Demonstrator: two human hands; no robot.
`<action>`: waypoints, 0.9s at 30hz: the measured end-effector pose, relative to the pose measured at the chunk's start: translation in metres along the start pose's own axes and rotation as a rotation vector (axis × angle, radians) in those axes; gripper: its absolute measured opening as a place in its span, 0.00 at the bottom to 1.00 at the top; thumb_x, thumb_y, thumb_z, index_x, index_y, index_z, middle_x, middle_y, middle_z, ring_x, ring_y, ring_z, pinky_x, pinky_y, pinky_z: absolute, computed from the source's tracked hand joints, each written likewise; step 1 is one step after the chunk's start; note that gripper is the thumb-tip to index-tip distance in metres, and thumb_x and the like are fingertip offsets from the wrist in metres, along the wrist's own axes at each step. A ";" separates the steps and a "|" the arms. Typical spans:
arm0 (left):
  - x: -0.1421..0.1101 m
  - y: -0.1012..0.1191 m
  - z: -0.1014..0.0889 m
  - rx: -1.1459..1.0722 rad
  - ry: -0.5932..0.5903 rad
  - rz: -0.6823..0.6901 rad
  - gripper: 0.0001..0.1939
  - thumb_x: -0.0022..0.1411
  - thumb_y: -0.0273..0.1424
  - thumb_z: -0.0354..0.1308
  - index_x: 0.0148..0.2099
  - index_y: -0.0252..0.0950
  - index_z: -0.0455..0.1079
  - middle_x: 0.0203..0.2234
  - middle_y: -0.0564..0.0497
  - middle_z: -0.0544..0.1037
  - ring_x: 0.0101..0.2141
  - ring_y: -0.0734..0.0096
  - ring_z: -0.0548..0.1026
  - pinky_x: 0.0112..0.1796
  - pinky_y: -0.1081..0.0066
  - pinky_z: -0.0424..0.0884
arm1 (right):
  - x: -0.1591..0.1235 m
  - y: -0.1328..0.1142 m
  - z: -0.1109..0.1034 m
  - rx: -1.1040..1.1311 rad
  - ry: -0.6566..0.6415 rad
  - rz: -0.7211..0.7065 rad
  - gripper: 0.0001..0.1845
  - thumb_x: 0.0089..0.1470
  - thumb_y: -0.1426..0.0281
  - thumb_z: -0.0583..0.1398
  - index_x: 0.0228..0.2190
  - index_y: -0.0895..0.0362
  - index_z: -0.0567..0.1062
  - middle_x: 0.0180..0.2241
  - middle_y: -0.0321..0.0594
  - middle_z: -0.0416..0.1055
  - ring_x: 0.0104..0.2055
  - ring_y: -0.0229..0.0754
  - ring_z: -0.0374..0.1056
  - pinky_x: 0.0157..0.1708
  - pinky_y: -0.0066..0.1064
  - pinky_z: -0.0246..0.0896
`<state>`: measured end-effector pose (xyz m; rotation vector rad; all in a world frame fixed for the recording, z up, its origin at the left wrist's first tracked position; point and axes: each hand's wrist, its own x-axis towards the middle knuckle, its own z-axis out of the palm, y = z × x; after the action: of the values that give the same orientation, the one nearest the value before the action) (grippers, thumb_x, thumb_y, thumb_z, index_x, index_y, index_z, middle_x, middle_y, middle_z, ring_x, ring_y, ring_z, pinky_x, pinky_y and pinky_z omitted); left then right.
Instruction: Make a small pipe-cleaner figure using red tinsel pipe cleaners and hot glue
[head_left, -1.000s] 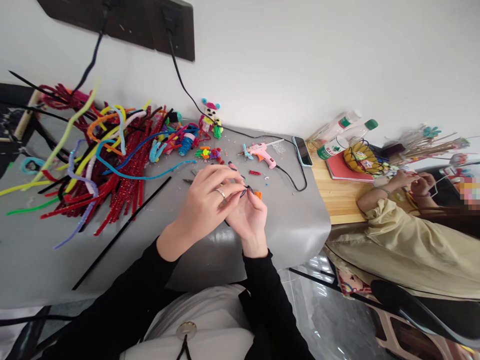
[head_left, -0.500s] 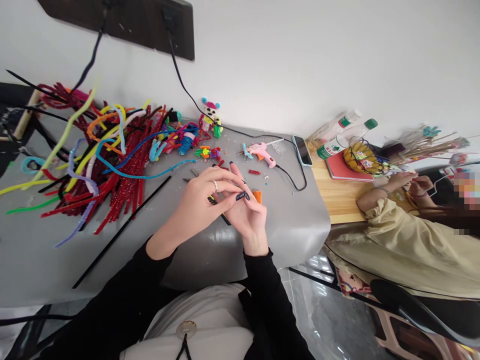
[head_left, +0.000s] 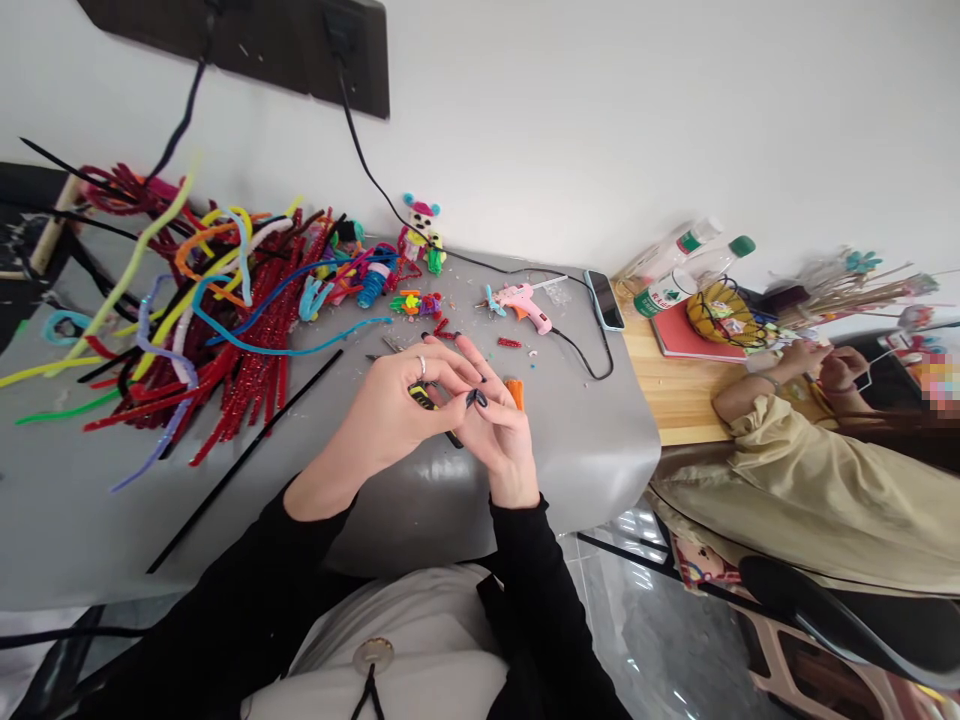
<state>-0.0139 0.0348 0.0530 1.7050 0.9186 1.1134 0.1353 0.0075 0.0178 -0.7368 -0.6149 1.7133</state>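
Over the front of the grey table, my left hand and my right hand meet with thumbs and fingertips pinched together. Whatever lies between the fingertips is too small and dark to tell from the black nails. Some fingers of my right hand stretch away from the pinch. Under my hands lies a tool with yellow and black handles, partly covered. An orange piece shows just behind my right hand. Short red fuzzy pieces lie beyond the fingers.
A large heap of pipe cleaners spreads at left, with one black pipe cleaner in front. A pink glue gun, a phone and a small fuzzy doll stand behind. Another person's sleeve is at right.
My joined fingertips have shifted slightly left, and my hands have turned a little. More of the yellow and black tool shows beneath them. The things on the table have stayed put.
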 end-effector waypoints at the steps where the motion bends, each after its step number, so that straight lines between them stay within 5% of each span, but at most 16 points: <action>1: -0.001 0.002 0.001 0.046 0.032 0.028 0.07 0.59 0.26 0.61 0.30 0.39 0.78 0.37 0.49 0.86 0.42 0.62 0.83 0.44 0.62 0.81 | 0.000 0.000 0.001 0.000 0.005 -0.006 0.38 0.43 0.63 0.72 0.58 0.47 0.74 0.65 0.45 0.72 0.68 0.52 0.67 0.74 0.56 0.50; 14: -0.004 0.009 0.003 0.094 0.049 0.071 0.07 0.65 0.25 0.62 0.38 0.40 0.82 0.40 0.50 0.87 0.45 0.63 0.83 0.45 0.66 0.81 | -0.001 0.006 0.006 0.024 -0.023 0.009 0.43 0.42 0.51 0.72 0.59 0.46 0.74 0.63 0.49 0.72 0.69 0.56 0.65 0.67 0.61 0.61; 22: -0.006 0.012 0.003 0.166 0.026 0.221 0.09 0.68 0.24 0.60 0.40 0.40 0.81 0.42 0.50 0.87 0.46 0.64 0.83 0.50 0.62 0.80 | -0.003 0.002 0.010 0.028 -0.045 -0.005 0.45 0.44 0.49 0.72 0.62 0.43 0.71 0.63 0.48 0.73 0.66 0.59 0.68 0.66 0.64 0.61; 27: -0.004 0.009 0.003 0.366 0.074 0.380 0.09 0.69 0.24 0.60 0.41 0.42 0.79 0.41 0.51 0.87 0.44 0.61 0.82 0.51 0.57 0.79 | -0.003 0.002 0.005 -0.016 -0.016 -0.036 0.43 0.46 0.54 0.72 0.62 0.44 0.71 0.61 0.45 0.75 0.66 0.54 0.69 0.68 0.56 0.60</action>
<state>-0.0112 0.0269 0.0596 2.2182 0.9079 1.3201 0.1309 0.0045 0.0202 -0.7196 -0.6494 1.6845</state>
